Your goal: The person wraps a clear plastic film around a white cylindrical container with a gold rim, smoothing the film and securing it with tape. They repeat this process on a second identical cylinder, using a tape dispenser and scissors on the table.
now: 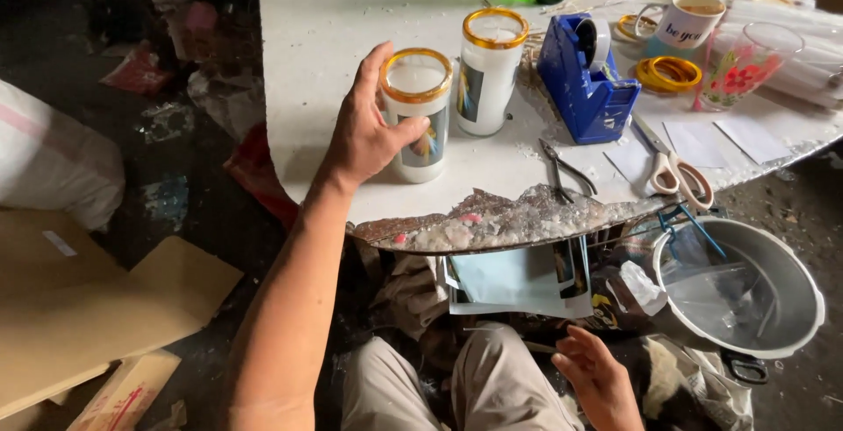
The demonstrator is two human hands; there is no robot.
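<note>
Two tall glass candles are seen standing upright on the white desk (334, 36), their long axes vertical. The nearer candle (420, 124) is set close to the chipped, crumbling front edge of the desk, and the left hand (364, 132) is wrapped around its side, thumb in front and fingers behind, the grip clamped on the glass. The second candle (488, 71) is placed just beside it, to its right. Each is filled with white wax, ringed with a gold band at the rim, and fitted with a picture label whose detail cannot be made out. Open desk surface is left behind and to the left of the hand; to the right the room is taken by a blue tape dispenser (584, 80), pliers (562, 168) and scissors (672, 168). The right hand (597, 378) is held low over the lap, fingers apart and, it seems, empty.
</note>
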